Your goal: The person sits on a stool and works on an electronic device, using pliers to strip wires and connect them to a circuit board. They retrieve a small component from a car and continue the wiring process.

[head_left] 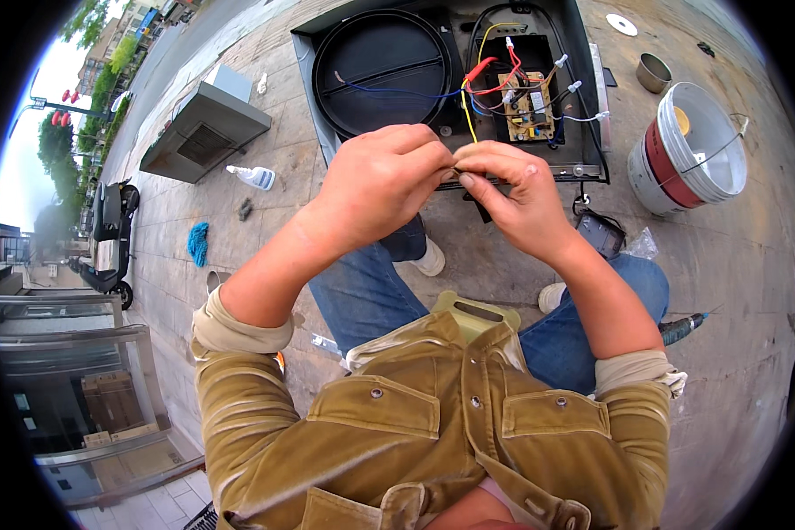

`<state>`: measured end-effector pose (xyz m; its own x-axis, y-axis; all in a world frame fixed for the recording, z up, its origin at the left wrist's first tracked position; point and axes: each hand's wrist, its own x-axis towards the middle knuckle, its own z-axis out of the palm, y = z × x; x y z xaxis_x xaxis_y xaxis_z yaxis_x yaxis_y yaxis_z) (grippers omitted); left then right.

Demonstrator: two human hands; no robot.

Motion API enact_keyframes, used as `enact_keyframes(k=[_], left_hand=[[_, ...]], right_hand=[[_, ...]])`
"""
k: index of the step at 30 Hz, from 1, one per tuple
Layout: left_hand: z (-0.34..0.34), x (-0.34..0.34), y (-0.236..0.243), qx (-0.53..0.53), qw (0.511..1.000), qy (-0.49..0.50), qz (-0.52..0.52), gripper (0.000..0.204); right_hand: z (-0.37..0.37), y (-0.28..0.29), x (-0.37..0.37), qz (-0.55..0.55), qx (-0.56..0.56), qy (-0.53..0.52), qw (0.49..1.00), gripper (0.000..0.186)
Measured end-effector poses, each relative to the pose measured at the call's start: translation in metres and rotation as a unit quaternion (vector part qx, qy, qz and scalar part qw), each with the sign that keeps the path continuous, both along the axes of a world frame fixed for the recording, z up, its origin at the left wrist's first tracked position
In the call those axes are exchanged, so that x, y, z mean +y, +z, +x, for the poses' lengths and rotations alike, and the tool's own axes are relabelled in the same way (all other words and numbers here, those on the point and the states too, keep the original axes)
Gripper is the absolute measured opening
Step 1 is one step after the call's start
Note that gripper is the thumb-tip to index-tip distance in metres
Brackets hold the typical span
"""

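Observation:
My left hand (384, 181) and my right hand (517, 190) meet at the fingertips in front of an open black metal housing (583, 35). Both are closed in a pinch. A yellow wire (470, 119) runs out of the housing down to my right hand's fingers. Something small and dark shows between the fingertips, too covered to name. Inside the housing sit a large black round ring (382, 75) and a circuit board (530, 106). Red wires (510, 66) and a blue wire (397, 92) lead across it, and several leads end in white connectors.
A white bucket with a red band (671, 168) and a metal cup (654, 72) stand right. A grey metal box (203, 132), a spray bottle (252, 177) and a blue cloth (198, 244) lie left on the paving. A scooter (110, 238) is parked farther left.

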<state>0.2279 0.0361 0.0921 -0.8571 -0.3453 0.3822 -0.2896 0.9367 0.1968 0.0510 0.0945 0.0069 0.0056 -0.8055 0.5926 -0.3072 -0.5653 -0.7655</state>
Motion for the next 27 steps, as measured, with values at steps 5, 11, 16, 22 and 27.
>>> enact_keyframes(k=[5, 11, 16, 22, 27], left_hand=[[-0.004, 0.01, -0.038, 0.238, 0.878, 0.081, 0.408, 0.034], [-0.025, 0.007, -0.088, 0.361, 0.824, 0.048, 0.435, 0.025], [-0.028, -0.013, -0.102, 0.35, 0.862, 0.008, 0.368, 0.014], [-0.017, -0.044, -0.122, 0.391, 0.844, -0.093, 0.355, 0.02], [-0.025, -0.052, -0.121, 0.367, 0.839, -0.103, 0.388, 0.021]], right_hand=[[0.009, 0.01, 0.01, 0.031, -0.163, -0.045, 0.985, 0.009], [0.016, 0.0, 0.011, 0.032, -0.261, -0.1, 0.96, 0.011], [-0.034, -0.04, 0.012, -0.104, -0.156, -0.225, 0.956, 0.018], [-0.263, -0.232, 0.043, 0.067, -0.293, -0.655, 0.693, 0.008], [-0.23, -0.411, 0.054, 0.568, 0.011, -0.477, 0.67, 0.022]])
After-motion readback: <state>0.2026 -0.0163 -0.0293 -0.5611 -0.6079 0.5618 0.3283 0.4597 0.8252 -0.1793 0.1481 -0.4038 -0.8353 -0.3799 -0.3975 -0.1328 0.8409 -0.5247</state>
